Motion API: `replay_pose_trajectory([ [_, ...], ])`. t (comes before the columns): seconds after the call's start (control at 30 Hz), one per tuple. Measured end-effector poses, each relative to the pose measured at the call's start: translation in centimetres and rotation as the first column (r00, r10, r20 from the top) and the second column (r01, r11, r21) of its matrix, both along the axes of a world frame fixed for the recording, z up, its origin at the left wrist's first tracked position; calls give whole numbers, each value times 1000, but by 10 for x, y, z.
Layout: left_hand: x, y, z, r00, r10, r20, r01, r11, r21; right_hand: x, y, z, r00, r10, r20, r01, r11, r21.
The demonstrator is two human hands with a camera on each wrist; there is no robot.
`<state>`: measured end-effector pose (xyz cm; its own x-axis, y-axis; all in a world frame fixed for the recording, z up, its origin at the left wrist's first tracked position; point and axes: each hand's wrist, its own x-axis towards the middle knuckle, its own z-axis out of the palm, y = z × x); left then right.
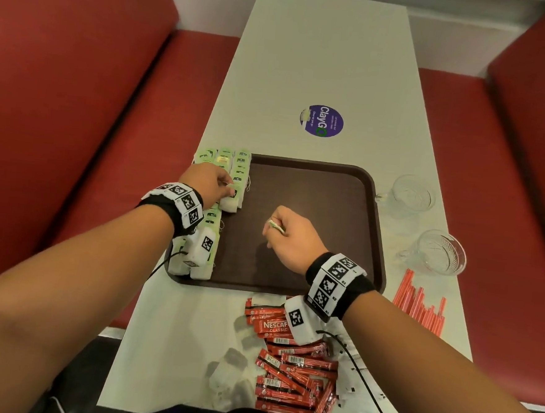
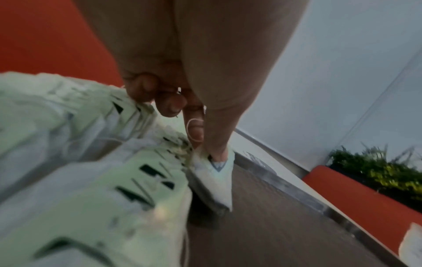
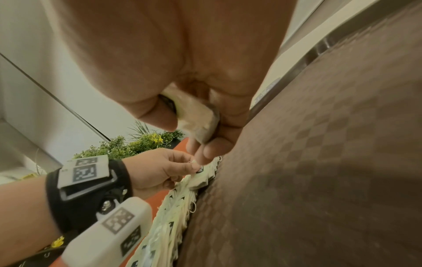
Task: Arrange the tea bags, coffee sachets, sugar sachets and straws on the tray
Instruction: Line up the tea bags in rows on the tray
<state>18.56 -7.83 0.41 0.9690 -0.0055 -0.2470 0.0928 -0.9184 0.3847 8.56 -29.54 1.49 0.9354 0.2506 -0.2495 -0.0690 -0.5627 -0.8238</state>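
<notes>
A brown tray (image 1: 314, 183) lies mid-table, with rows of green-and-white tea bags (image 1: 240, 165) standing along its left edge. My left hand (image 1: 229, 187) pinches the top of one tea bag (image 2: 214, 173) in the row between thumb and forefinger. My right hand (image 1: 271, 227) hovers over the bare tray floor (image 3: 319, 144), its fingers curled around a folded tea bag (image 3: 196, 115). Red coffee sachets (image 1: 292, 369) lie heaped on the table in front of the tray. Red straws (image 1: 419, 303) lie to the tray's right.
Two clear glass cups (image 1: 410, 196) (image 1: 439, 252) stand on the table right of the tray. Pale blurred sachets (image 1: 230, 374) lie left of the coffee heap. A round purple sticker (image 1: 322, 121) sits farther up the table. Red bench seats flank both sides.
</notes>
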Motion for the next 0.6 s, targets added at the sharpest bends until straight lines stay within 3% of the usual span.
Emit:
replay_pose_trajectory([
  [0.23,5,-1,-4,1000,12,15,-14,989,149,3,0,-6,1000,4,-24,-3,999,36],
  [0.43,2,-12,-3,986,-130,-101,154,945,290,5,2,-8,1000,19,-10,-19,999,41],
  [0.6,-7,-14,3,991,-136,-7,133,948,289,7,2,-6,1000,-16,15,16,999,31],
])
